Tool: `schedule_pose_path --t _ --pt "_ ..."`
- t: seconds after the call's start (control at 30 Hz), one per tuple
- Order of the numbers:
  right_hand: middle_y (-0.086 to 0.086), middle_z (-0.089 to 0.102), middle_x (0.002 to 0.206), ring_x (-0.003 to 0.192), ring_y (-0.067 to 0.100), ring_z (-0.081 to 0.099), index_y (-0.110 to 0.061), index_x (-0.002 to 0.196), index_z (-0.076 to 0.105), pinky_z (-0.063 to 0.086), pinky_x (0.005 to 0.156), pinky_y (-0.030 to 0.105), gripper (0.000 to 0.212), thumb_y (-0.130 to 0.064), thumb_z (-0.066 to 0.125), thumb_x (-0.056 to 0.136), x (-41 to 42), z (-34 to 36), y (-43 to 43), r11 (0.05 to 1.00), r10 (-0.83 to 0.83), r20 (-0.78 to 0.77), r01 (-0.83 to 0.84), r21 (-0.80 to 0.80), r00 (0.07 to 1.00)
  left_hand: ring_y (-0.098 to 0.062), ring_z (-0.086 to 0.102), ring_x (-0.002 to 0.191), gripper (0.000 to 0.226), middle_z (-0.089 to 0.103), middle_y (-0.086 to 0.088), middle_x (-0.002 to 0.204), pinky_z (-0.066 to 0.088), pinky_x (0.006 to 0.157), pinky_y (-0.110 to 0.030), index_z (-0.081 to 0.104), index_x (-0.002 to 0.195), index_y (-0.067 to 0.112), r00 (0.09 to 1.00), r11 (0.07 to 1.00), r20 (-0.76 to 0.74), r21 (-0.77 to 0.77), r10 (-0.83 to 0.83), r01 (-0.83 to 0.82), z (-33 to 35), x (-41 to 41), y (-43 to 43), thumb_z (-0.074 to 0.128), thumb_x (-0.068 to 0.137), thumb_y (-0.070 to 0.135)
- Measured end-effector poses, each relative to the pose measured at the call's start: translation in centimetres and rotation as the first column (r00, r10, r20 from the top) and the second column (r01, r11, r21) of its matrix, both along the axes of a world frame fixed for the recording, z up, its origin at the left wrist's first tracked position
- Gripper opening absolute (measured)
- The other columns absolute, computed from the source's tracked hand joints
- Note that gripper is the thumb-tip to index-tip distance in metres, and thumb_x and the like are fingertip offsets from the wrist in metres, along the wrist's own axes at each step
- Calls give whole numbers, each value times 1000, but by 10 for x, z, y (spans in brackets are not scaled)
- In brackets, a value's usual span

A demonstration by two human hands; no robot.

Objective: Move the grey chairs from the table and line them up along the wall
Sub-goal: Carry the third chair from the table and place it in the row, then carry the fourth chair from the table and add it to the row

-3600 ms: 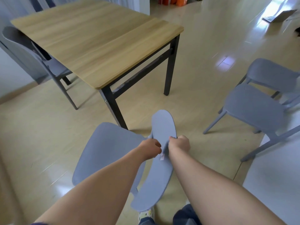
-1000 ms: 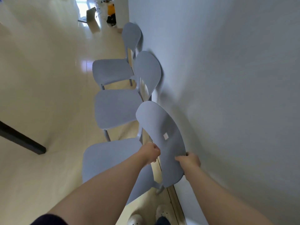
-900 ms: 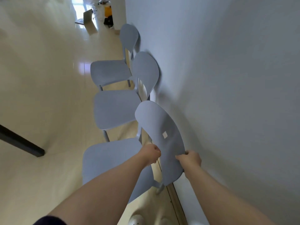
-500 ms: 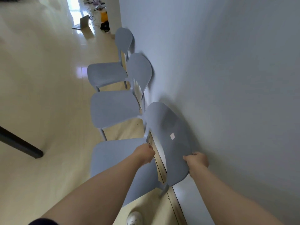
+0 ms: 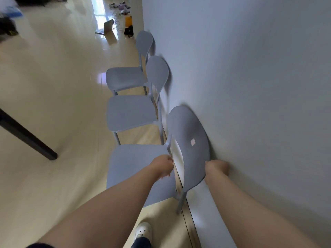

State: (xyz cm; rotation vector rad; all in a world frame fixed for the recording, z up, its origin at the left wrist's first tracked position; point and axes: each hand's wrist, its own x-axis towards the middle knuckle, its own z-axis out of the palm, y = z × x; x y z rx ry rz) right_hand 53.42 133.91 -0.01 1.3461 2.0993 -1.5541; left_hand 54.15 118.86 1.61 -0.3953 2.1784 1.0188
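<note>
Three grey chairs stand in a row with their backs to the white wall. The nearest grey chair has its backrest almost touching the wall and carries a small white sticker. My left hand grips the inner edge of that backrest, beside the seat. My right hand holds the backrest's outer edge, squeezed between it and the wall. The middle chair and the far chair stand beyond, close together.
A black table leg stands on the pale wood floor at the left. My white shoe is just behind the near chair. A laptop, cables and small items lie on the floor far down the room.
Since 3.6 s ago I carried the chair from the table to the wall. In the last second its backrest moved right, up against the wall, and my right hand slid down with it.
</note>
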Motion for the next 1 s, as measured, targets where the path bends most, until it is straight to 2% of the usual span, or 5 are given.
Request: schedule_pose_path --t 0.33,0.53,0.67,0.87,1.0 --pt "16 55 134 116 34 55 -9 132 50 45 94 34 41 -5 49 92 39 26 -13 925 366 -74 -353 140 928 -28 58 95 42 62 -23 123 45 76 -32 48 134 5 982 988 -110 32 156 -154 13 59 -9 35 94 2" --pt "8 55 91 82 25 54 -19 76 52 55 87 42 18 -5 52 88 81 15 -81 733 678 -88 -680 10 730 -22 43 80 33 52 -17 91 30 54 -27 39 64 19 940 949 -133 14 314 -315 17 122 -58 35 89 -2" --pt "2 45 65 51 16 41 -20 64 41 33 42 24 28 -5 47 88 114 15 -131 579 815 -5 -815 -22 579 -23 50 83 19 53 -11 89 35 54 -24 51 90 15 878 891 -177 -11 445 -454 25 159 -107 39 90 1" --pt "7 53 73 79 23 52 -17 59 47 39 63 25 27 -12 54 85 173 34 -254 211 978 -18 -970 121 210 -25 60 98 33 65 -15 118 42 76 -23 61 121 8 810 812 -234 -113 538 -572 32 241 -196 45 92 8" --pt "7 56 88 83 23 52 -12 99 66 39 68 27 17 -14 56 86 244 52 -352 8 998 -66 -995 104 1 -25 62 109 32 61 -10 125 49 91 -31 59 124 12 728 712 -266 -175 631 -681 46 319 -273 47 94 12"
